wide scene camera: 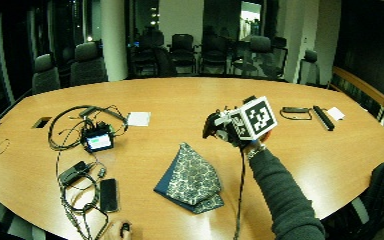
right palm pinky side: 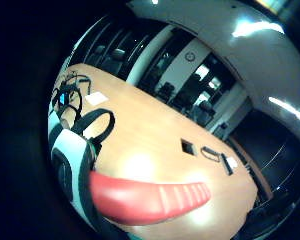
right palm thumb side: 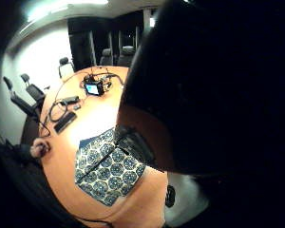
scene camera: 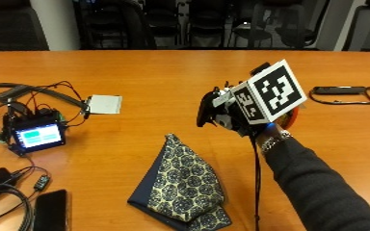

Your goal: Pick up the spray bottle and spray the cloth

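Right hand [scene camera: 236,113], gloved, raised above the table [scene camera: 159,77] and grasping the bottle [scene camera: 205,109]: dark body held upright in the curled fingers, red trigger [right palm pinky side: 150,197] close against the palm. 1 cloth [scene camera: 182,185], dark blue with a pale round pattern, folded to a point, lying flat on the table below and to the left of the hand, apart from it. Also on the table: 1 small screen [scene camera: 39,135] with cables, 1 phone [scene camera: 50,209], 1 white card [scene camera: 104,104].

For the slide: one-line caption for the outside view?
Black-gloved right hand raised above the wooden table, holding an orange-and-black spray bottle near the folded navy patterned cloth.
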